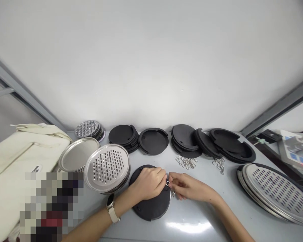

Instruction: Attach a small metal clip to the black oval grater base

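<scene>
In front of me a round black disc (154, 206) lies on the grey table, with a thin silvery rim showing along its right side. My left hand (151, 183) is closed over its upper part, the fingers curled at the right edge. There, my right hand (183, 186) pinches a small metal ring (167, 183). A bit of metal chain (173, 194) hangs just below those fingers. Part of the disc is hidden under my left hand, and so is whatever its fingertips touch.
Stacked grater plates (107, 168) stand left of the disc; more grater plates (280, 191) lie at the right. Along the wall sit several black discs (154, 141). Near them are loose metal clips (186, 162) and another clip bunch (219, 164). A cream bag (17, 158) occupies the left side.
</scene>
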`<state>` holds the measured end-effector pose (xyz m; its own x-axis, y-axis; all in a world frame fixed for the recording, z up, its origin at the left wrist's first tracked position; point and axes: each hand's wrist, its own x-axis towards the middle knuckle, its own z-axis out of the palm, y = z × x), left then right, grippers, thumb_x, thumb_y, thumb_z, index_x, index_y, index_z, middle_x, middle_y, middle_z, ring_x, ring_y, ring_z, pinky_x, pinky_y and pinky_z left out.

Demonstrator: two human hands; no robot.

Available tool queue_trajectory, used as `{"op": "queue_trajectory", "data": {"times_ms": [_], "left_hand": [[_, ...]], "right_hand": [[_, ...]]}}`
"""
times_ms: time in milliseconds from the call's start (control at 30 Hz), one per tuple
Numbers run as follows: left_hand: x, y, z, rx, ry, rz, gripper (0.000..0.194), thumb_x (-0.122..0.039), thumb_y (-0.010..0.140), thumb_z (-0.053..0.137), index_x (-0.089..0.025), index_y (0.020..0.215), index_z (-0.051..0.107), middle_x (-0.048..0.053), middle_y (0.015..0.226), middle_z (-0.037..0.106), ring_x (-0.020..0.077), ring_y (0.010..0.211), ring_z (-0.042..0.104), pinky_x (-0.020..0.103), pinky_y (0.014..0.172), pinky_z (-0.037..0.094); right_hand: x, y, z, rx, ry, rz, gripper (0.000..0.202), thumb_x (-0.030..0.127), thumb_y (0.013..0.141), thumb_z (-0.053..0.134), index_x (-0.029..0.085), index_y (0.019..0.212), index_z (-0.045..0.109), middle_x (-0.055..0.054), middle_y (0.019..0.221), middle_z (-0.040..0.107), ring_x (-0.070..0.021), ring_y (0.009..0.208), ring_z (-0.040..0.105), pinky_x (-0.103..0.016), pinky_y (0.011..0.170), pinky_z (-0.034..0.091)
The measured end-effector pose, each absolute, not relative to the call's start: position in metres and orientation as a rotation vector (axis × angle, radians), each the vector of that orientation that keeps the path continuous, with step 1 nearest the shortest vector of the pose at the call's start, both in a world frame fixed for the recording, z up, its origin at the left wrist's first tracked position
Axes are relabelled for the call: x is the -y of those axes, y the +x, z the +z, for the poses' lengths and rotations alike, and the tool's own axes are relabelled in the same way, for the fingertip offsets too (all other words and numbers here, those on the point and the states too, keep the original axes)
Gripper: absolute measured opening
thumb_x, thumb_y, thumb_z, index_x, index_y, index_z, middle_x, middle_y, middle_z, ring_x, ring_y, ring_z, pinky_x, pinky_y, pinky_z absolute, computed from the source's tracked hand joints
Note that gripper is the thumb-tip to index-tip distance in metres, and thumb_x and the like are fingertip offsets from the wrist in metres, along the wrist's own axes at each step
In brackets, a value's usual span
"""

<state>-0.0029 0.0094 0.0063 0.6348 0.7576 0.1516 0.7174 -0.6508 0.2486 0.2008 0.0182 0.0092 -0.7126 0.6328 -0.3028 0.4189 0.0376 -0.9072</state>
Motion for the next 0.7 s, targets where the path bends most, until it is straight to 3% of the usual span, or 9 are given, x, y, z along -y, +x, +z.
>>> {"op": "queue_trajectory", "data": {"times_ms": [700], "left_hand": [[-0.0098, -0.0048, 0.0061, -1.223, 2.717, 0.385, 0.020, -0.024, 0.093, 0.036, -0.018, 0.077, 0.046, -0.001, 0.075, 0.057, 0.0133, 0.062, 0.054, 0.027, 0.055, 0.033]], "right_hand": [[-0.0190, 0.1995, 0.0084, 2.176, -1.020, 1.774, 0.030, 0.043, 0.094, 0.038, 0.019, 0.077, 0.043, 0.006, 0.052, 0.048, -0.0076, 0.045, 0.041, -0.020, 0.049, 0.036]]}}
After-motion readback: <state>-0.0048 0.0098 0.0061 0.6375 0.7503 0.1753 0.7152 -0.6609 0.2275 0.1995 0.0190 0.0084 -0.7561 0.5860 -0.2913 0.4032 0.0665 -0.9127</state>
